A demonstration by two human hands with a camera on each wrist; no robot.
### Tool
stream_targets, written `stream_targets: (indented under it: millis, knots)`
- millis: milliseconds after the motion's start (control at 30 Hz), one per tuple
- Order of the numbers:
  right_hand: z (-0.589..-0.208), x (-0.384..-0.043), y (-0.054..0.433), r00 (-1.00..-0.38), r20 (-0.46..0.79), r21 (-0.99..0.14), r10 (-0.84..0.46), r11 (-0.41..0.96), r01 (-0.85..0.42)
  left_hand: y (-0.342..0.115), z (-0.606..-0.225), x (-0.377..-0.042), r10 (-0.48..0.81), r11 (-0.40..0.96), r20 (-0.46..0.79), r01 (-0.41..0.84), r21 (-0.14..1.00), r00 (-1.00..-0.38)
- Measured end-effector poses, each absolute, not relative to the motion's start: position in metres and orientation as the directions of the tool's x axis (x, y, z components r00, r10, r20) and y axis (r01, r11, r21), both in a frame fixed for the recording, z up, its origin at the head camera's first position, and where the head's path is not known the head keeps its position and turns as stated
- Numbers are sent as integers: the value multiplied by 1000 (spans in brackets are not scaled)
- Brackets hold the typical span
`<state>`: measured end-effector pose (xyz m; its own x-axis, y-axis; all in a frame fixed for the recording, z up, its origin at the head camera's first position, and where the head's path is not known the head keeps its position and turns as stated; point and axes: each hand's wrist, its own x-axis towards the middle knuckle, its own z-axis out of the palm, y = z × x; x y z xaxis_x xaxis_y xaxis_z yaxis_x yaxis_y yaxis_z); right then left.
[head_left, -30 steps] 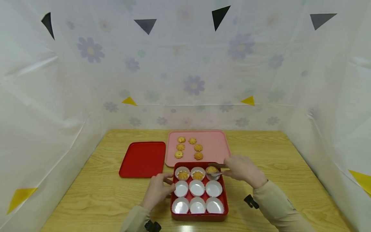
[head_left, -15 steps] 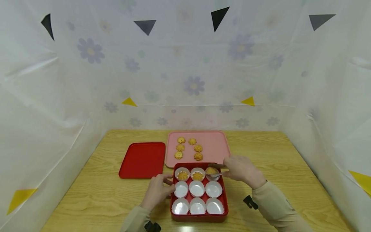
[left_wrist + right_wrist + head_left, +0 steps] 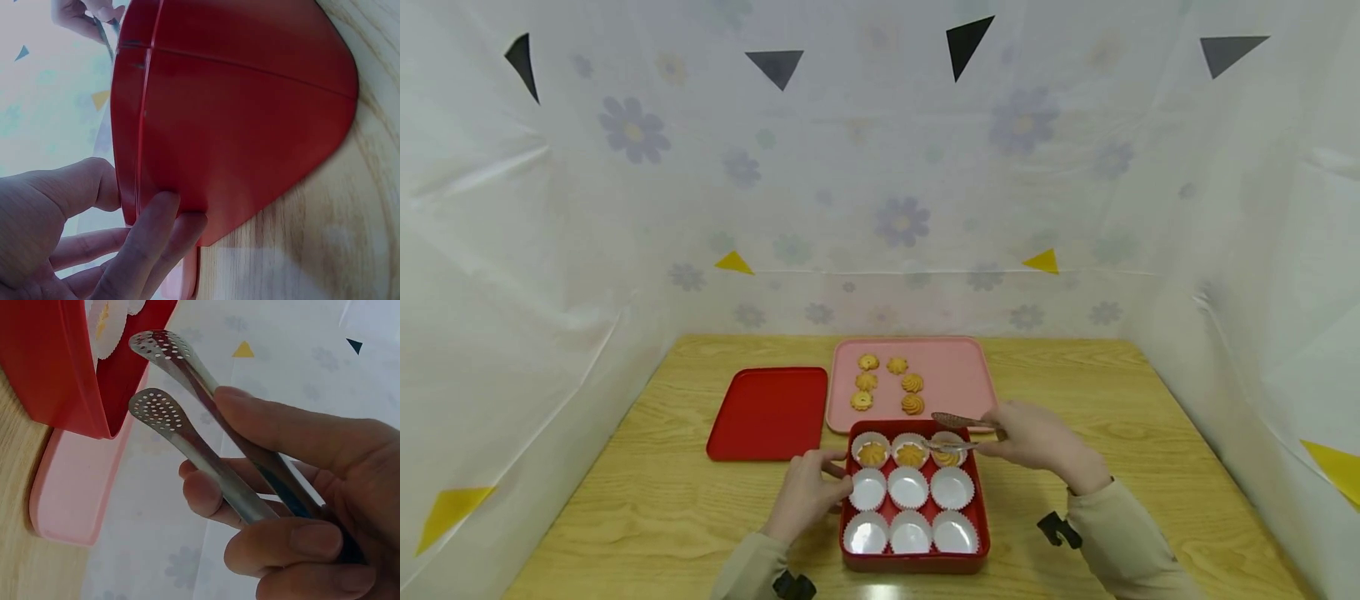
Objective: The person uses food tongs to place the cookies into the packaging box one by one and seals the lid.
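Note:
In the head view a red box holds rows of white paper cups. Each cup of the far row has a cookie in it, and the third cookie lies in the far right cup. My left hand holds the box by its left wall; in the left wrist view the thumb is at the rim, two fingers against the outer side. Metal tongs are in my right hand, gripped between thumb and fingers. Their perforated tips stand apart above the far right cup, with nothing between them.
Behind the box lies a pink tray with several cookies on its left half. A flat red tray sits to the left of it. White patterned sheeting encloses the wooden table at the back and sides.
The tongs have parted and lifted off the cookie, leaving it in the far right cup. My right hand has shifted slightly to the right; the left hand stays at the box.

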<state>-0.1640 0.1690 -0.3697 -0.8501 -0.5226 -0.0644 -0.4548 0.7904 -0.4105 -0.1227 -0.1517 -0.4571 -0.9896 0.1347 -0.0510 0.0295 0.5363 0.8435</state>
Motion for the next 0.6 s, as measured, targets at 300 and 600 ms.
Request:
stream_targets:
  millis: [300,600]
  knots:
    - [-384,-172,180,-827,29,-608,-562,647,-461,-152,-456,-122,140,506,-75,6,863,-987]
    - [-404,-180,178,-900,79,-736,-428,585,-342,-152,-457,-125,133,547,-59,24,837,-989]
